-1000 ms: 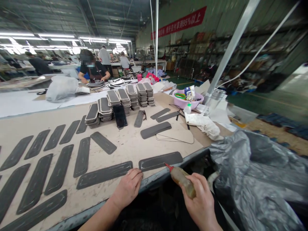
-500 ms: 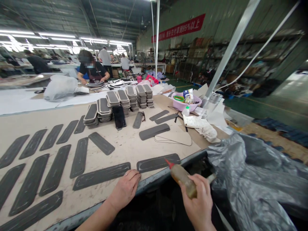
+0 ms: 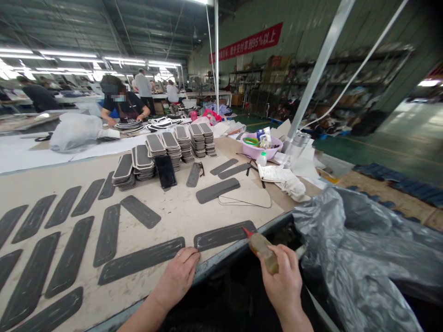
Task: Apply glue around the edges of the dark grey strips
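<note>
My right hand (image 3: 282, 276) is wrapped round a yellowish squeeze bottle (image 3: 263, 252) with a red nozzle. The nozzle tip is over the right end of a dark grey rounded strip (image 3: 221, 236) near the table's front edge. My left hand (image 3: 182, 274) rests by the table edge, fingers together, its fingertips close to that strip's left end; whether anything is under them is hidden. Left of it lies another dark strip (image 3: 141, 260) with shiny streaks. Several similar strips (image 3: 71, 256) are spread over the left of the table.
Stacks of pale-edged pieces (image 3: 155, 145) stand mid-table beside a black phone (image 3: 166, 171). A pink basin (image 3: 260, 148), an open notebook (image 3: 275, 173) and a metal pole (image 3: 321, 64) are right. Grey plastic sheeting (image 3: 349, 258) hangs at the front right. A person (image 3: 121, 103) works opposite.
The bottle's nozzle has moved right along the strip, towards its right end. My left hand stays near the same strip. The whole view has shifted slightly.
</note>
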`<state>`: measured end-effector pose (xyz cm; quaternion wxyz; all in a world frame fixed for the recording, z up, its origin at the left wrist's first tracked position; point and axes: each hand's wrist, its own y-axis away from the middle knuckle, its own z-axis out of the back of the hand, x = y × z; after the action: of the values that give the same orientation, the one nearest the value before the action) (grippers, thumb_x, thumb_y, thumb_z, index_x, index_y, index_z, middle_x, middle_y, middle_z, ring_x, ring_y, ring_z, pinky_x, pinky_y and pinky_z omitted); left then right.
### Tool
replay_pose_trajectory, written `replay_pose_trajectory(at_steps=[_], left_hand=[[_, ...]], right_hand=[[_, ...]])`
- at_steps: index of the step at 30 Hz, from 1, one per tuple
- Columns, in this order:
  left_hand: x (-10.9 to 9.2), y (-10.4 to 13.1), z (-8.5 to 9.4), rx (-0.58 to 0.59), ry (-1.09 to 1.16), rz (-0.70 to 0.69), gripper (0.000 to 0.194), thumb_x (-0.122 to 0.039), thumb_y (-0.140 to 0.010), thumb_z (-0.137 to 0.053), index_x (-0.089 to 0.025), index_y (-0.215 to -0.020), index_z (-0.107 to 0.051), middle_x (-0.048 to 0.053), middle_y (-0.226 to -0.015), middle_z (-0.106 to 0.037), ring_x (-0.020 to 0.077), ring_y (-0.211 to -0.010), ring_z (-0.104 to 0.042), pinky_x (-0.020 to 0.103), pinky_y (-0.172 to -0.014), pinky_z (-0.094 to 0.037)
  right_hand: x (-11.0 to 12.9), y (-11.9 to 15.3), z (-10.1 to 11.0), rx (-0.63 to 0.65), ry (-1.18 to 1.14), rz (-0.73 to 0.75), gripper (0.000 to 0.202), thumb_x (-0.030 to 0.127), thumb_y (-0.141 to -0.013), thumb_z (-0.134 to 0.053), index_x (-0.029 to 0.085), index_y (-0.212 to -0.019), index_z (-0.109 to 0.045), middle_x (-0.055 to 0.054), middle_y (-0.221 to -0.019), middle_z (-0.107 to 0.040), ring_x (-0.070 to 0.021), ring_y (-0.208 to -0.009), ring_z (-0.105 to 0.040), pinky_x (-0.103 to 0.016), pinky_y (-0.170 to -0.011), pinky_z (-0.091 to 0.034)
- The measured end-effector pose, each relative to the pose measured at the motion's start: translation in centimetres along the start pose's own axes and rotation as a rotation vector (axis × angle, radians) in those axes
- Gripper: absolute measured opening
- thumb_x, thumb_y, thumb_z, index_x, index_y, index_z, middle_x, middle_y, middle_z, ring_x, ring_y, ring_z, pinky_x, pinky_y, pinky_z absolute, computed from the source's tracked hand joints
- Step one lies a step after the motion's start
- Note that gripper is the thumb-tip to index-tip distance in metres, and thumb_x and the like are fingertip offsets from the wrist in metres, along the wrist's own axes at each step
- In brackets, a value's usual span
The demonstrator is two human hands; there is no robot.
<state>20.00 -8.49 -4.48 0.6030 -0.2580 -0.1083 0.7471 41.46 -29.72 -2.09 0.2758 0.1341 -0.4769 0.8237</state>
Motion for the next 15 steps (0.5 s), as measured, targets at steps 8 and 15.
replay_pose_trajectory(at_steps=[8, 15], left_hand=[[0.7, 0.5, -0.6, -0.026, -0.039, -0.038, 0.026, -0.014, -0.094, -0.043, -0.016, -0.112, -0.062, 0.010, -0.108, -0.064, 0.0210, -0.103, -0.062, 0.038, -0.094, -0.054], [1.3, 0.7, -0.3, -0.023, -0.074, -0.052, 0.026, -0.017, -0.094, -0.042, -0.018, -0.107, -0.065, 0.009, -0.105, -0.067, 0.0205, -0.099, -0.064, 0.036, -0.091, -0.055]], right_hand=[[-1.0, -1.3, 1.1, -0.107, 0.059, -0.036, 0.022, 0.033, -0.090, -0.062, 0.018, -0.103, -0.056, -0.011, -0.099, -0.054, -0.0253, -0.092, -0.056, -0.044, -0.082, -0.050], [1.0, -0.2, 0.3, 0.066, -0.115, -0.077, 0.019, 0.028, -0.088, -0.062, 0.020, -0.105, -0.057, -0.010, -0.104, -0.052, -0.0239, -0.094, -0.055, -0.040, -0.081, -0.051]])
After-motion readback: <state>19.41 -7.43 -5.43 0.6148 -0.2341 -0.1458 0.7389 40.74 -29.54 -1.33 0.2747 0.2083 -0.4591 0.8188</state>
